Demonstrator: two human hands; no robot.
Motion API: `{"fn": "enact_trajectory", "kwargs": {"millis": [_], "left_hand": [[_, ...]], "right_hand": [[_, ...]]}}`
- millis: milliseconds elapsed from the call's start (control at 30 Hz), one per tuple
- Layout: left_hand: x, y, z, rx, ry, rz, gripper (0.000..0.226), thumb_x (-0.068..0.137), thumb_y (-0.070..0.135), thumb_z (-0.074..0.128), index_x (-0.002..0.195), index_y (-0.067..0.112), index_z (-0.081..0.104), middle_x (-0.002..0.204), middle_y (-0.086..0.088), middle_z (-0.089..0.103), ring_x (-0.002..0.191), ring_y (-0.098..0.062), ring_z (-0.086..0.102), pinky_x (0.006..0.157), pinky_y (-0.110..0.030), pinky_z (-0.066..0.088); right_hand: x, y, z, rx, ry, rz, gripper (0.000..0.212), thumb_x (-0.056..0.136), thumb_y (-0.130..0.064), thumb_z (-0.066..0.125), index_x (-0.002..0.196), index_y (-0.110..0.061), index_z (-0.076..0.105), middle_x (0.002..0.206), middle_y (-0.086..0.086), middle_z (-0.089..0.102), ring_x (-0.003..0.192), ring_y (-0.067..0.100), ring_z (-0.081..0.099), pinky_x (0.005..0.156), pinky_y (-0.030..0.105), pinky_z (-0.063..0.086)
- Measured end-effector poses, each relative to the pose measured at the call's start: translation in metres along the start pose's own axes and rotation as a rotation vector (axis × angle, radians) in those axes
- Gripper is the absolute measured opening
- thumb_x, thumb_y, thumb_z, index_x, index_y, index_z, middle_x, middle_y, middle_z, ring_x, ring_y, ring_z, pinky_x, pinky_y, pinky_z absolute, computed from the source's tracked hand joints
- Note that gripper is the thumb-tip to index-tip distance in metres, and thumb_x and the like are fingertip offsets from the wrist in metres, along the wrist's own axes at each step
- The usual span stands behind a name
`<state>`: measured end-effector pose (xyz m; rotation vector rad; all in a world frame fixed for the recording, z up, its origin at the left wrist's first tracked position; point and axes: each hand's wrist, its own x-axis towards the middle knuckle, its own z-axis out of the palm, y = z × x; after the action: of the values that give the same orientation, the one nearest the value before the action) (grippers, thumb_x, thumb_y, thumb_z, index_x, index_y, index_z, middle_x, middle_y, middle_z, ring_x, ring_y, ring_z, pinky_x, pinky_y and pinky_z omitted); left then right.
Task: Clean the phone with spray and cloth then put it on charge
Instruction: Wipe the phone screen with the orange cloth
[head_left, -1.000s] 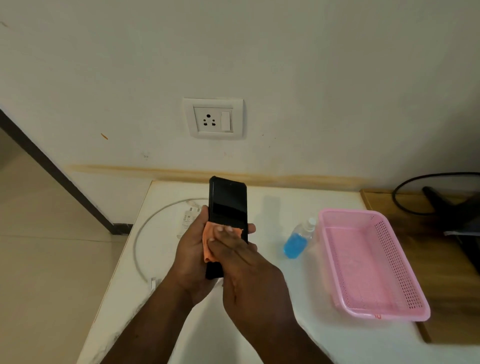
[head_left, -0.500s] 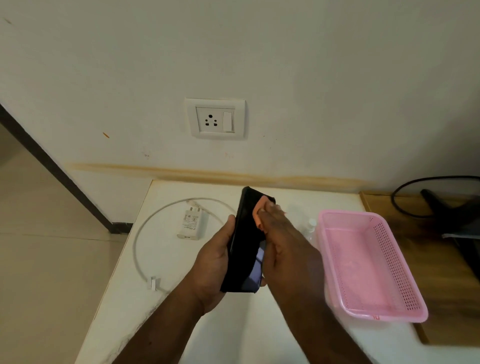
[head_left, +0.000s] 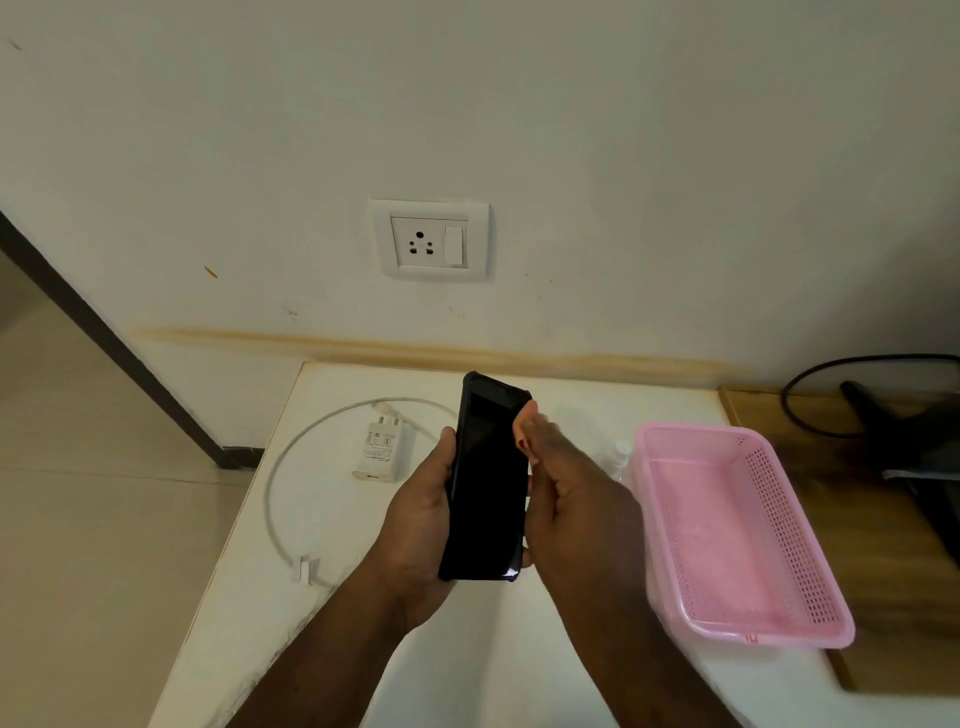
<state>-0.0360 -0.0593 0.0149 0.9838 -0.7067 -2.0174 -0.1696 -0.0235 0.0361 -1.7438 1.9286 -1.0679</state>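
Note:
My left hand (head_left: 418, 512) grips a black phone (head_left: 488, 483) from below and the left, holding it upright over the white table (head_left: 467, 649) with its dark face toward me. My right hand (head_left: 576, 488) sits along the phone's right edge, pinching an orange cloth (head_left: 523, 423) of which only a small tip shows near the phone's upper right corner. The spray bottle (head_left: 621, 453) is mostly hidden behind my right hand; only its clear top shows. A white charger plug (head_left: 382, 449) with a looped white cable (head_left: 283, 483) lies on the table to the left.
A pink plastic basket (head_left: 779, 525) stands on the table's right side, close to my right hand. A white wall socket with a switch (head_left: 431, 240) is on the wall above. A wooden surface (head_left: 883, 571) with black cables lies further right. The table's left edge drops to the floor.
The phone has turned so its dark face points at me again. My right hand slid the cloth from the face to the phone's upper right edge.

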Motion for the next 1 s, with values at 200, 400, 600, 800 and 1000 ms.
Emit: {"fn": "enact_trajectory", "kwargs": {"millis": [200,400,600,800,1000], "left_hand": [[0.002,0.0,-0.003,-0.064,0.068,0.007,0.054,0.085,0.068,0.044,0.115,0.036,0.074,0.12,-0.008,0.074,0.108,-0.029,0.071,0.078,-0.044,0.06],[0.004,0.002,-0.004,-0.095,0.089,0.01,0.056,0.087,0.067,0.043,0.118,0.031,0.074,0.121,-0.012,0.073,0.108,-0.033,0.071,0.084,-0.051,0.059],[0.0,0.002,-0.001,0.01,0.082,0.01,0.053,0.084,0.068,0.043,0.107,0.034,0.077,0.112,-0.009,0.076,0.101,-0.029,0.074,0.071,-0.041,0.061],[0.0,-0.001,0.003,0.049,0.083,-0.028,0.057,0.086,0.07,0.039,0.109,0.033,0.076,0.112,-0.011,0.076,0.098,-0.032,0.074,0.072,-0.046,0.061],[-0.001,0.003,-0.001,0.129,0.107,0.0,0.051,0.077,0.073,0.044,0.098,0.042,0.078,0.105,-0.004,0.079,0.095,-0.027,0.076,0.072,-0.043,0.062]], "right_hand": [[-0.004,-0.008,0.014,-0.114,-0.075,-0.13,0.049,0.091,-0.014,0.067,0.138,-0.019,0.054,0.142,-0.01,0.049,0.131,0.003,0.041,0.109,0.025,0.027],[-0.001,0.002,0.01,-0.153,-0.142,-0.098,0.054,0.093,-0.01,0.063,0.143,-0.026,0.047,0.146,-0.018,0.038,0.135,0.001,0.036,0.109,0.018,0.022],[-0.005,-0.004,0.014,-0.145,-0.121,-0.115,0.052,0.089,-0.007,0.069,0.137,-0.021,0.055,0.141,-0.011,0.051,0.129,0.008,0.048,0.105,0.029,0.033],[0.001,0.002,0.0,-0.172,-0.071,-0.055,0.048,0.093,-0.007,0.058,0.137,-0.025,0.057,0.141,-0.014,0.051,0.127,0.008,0.052,0.103,0.021,0.041],[-0.005,-0.011,0.011,-0.134,-0.047,-0.177,0.046,0.086,-0.002,0.066,0.13,-0.013,0.062,0.135,-0.001,0.06,0.122,0.014,0.057,0.103,0.028,0.038]]}}
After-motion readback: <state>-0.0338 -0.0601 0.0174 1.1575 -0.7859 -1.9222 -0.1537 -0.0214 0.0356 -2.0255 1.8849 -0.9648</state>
